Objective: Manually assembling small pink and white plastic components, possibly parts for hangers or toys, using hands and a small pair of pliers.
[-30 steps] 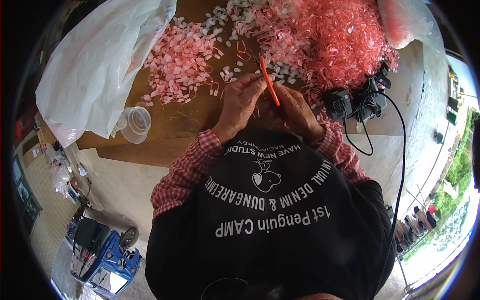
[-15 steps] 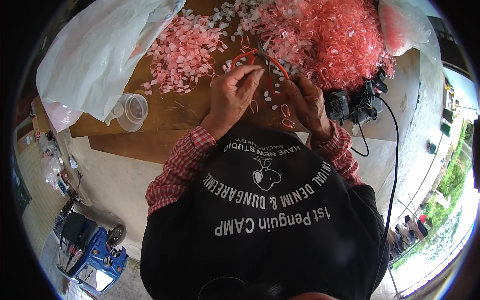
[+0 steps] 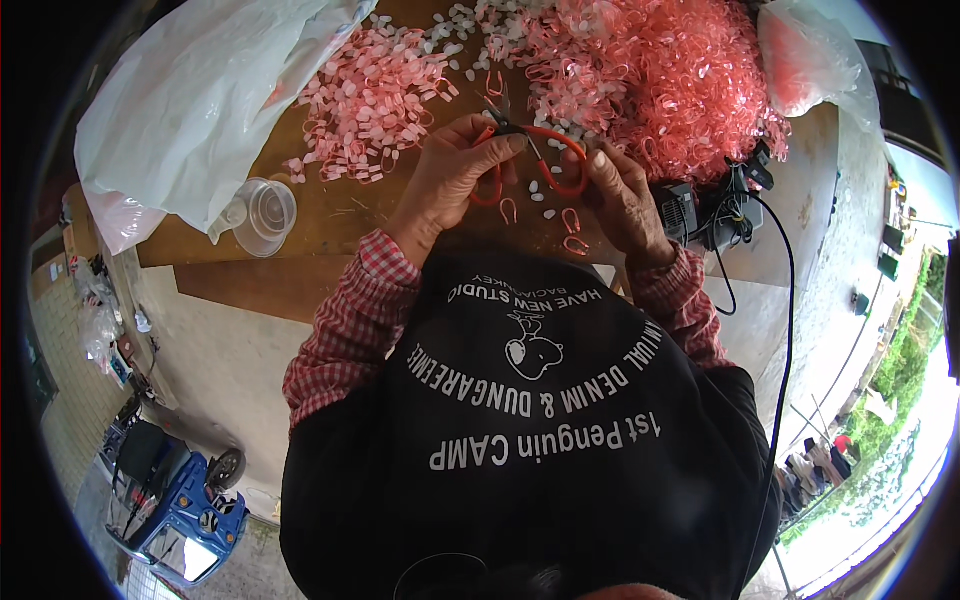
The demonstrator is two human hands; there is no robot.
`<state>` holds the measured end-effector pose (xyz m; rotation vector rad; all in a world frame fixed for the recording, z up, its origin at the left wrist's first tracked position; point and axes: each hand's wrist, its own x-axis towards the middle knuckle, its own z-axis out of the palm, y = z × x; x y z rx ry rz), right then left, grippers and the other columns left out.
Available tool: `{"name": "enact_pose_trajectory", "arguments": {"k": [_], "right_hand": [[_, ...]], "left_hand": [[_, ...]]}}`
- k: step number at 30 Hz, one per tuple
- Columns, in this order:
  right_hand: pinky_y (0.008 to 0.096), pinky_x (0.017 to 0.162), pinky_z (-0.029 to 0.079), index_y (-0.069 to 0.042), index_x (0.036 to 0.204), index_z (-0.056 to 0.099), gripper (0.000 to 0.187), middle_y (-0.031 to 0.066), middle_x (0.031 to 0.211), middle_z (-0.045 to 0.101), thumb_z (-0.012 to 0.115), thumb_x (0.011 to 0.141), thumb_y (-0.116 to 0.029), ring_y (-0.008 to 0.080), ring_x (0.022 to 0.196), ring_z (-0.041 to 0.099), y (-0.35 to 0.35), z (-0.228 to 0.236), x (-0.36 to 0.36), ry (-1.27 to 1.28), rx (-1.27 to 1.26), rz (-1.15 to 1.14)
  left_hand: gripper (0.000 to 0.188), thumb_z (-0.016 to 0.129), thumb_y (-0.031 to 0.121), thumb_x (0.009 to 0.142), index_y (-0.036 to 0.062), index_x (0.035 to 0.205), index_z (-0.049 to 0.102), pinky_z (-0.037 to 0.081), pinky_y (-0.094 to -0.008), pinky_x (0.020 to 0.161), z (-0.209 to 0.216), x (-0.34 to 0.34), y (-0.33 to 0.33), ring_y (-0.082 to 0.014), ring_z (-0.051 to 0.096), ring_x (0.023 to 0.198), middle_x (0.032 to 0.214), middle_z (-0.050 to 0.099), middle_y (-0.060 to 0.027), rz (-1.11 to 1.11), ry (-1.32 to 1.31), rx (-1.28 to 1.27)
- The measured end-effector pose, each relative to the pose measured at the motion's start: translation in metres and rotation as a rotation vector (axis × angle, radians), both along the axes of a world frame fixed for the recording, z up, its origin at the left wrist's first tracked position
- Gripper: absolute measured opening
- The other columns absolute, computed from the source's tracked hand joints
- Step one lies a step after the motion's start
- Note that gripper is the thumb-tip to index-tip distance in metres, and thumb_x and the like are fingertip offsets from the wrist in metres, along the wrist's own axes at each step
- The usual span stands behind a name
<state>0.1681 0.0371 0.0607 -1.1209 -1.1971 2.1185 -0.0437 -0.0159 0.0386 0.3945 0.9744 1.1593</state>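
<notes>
My left hand [image 3: 450,185] and my right hand [image 3: 622,200] meet over a wooden table [image 3: 330,215], close to my chest. Between them is a pair of small orange-handled scissors [image 3: 548,150], handles spread, dark blades pointing away from me. My left fingers pinch the pivot and the left handle loop. My right fingertips rest on the right handle loop. A few pink plastic loops [image 3: 574,232] lie on the wood just below the scissors. A heap of pale pink cut pieces [image 3: 370,100] lies beyond my left hand, and a tangled pile of pink loops [image 3: 650,70] beyond my right.
A large white plastic bag [image 3: 200,100] covers the table's left end, with a clear plastic cup [image 3: 265,212] beside it. Black boxes with a trailing cable [image 3: 705,212] sit by my right wrist. A clear bag of pink pieces [image 3: 810,60] lies at the far right. A blue vehicle [image 3: 170,500] stands below.
The scissors were shut and held upright in my right hand. They have dropped lower between both hands, and their handles are now spread. My left hand has closed onto them.
</notes>
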Motion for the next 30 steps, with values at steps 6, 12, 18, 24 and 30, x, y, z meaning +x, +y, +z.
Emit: {"name": "enact_pose_trajectory", "arguments": {"k": [6,12,18,24,30], "right_hand": [[0.0216,0.064,0.044,-0.003,0.100,0.060,0.022,-0.0002,0.078,0.059,0.064,0.087,-0.020,0.0073,0.068,0.052,-0.021,-0.006,-0.011,0.099,-0.123,-0.091],[0.0209,0.062,0.046,0.000,0.088,0.063,0.012,0.0022,0.077,0.063,0.062,0.088,-0.012,0.0060,0.070,0.056,-0.027,-0.003,-0.015,0.083,-0.023,-0.111],[0.0214,0.061,0.046,0.000,0.085,0.063,0.013,0.0010,0.075,0.062,0.063,0.088,-0.013,0.0052,0.070,0.055,-0.024,0.011,-0.003,0.009,-0.041,0.028],[0.0221,0.059,0.044,0.001,0.085,0.062,0.017,0.0008,0.075,0.061,0.063,0.088,-0.016,0.0054,0.068,0.054,-0.009,0.018,0.009,-0.106,0.086,0.238],[0.0218,0.062,0.045,0.002,0.090,0.063,0.018,0.0030,0.080,0.062,0.061,0.089,-0.016,0.0065,0.072,0.055,-0.004,0.022,0.010,-0.092,-0.035,0.268]], "left_hand": [[0.018,0.071,0.015,0.080,0.0055,0.091,0.060,0.046,-0.0213,0.051,0.006,0.026,-0.002,-0.0102,0.059,0.059,0.078,0.063,-0.0031,0.149,-0.080,-0.049],[0.022,0.074,0.022,0.078,0.0049,0.085,0.062,0.040,-0.0194,0.048,0.022,0.039,-0.009,-0.0062,0.051,0.053,0.069,0.059,0.0000,0.103,0.004,-0.182],[0.016,0.071,0.017,0.079,0.0039,0.084,0.063,0.036,-0.0197,0.048,0.031,0.047,-0.020,-0.0054,0.047,0.054,0.065,0.054,0.0023,0.160,-0.055,-0.239],[0.012,0.069,0.012,0.081,0.0032,0.083,0.062,0.036,-0.0204,0.050,0.033,0.050,-0.022,-0.0061,0.045,0.053,0.063,0.052,0.0022,0.207,-0.170,-0.277],[0.013,0.069,0.012,0.081,0.0021,0.085,0.062,0.037,-0.0205,0.051,0.030,0.045,-0.024,-0.0068,0.047,0.053,0.065,0.053,0.0013,0.224,-0.174,-0.270]]}}
